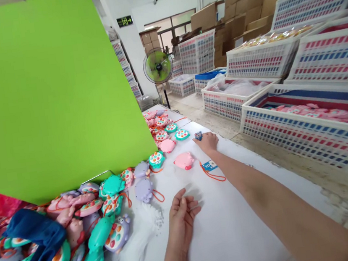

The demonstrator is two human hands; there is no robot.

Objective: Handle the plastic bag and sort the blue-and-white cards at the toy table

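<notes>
My right hand [207, 143] reaches out over the white table, its fingers closed on a small blue printed tag [198, 135]; whether it is one tag or a stack, I cannot tell. My left hand [184, 214] hovers near the middle of the table, palm up, fingers loosely curled and apart, holding nothing. Between and beyond the hands lies a pink animal-shaped toy [184, 161]. Next to my right forearm, a blue and white tag [209, 165] lies with an orange cord loop [218, 178]. A purple toy [143, 190] with an orange cord lies left of my left hand.
Pink, teal and purple toys [93, 233] are heaped on the left, with a dark blue cloth [36, 236] on top. A large green board [52, 94] stands behind them. White plastic strands [139, 240] lie near the heap. Crates [307, 131] line the floor on the right; a fan [158, 66] stands beyond.
</notes>
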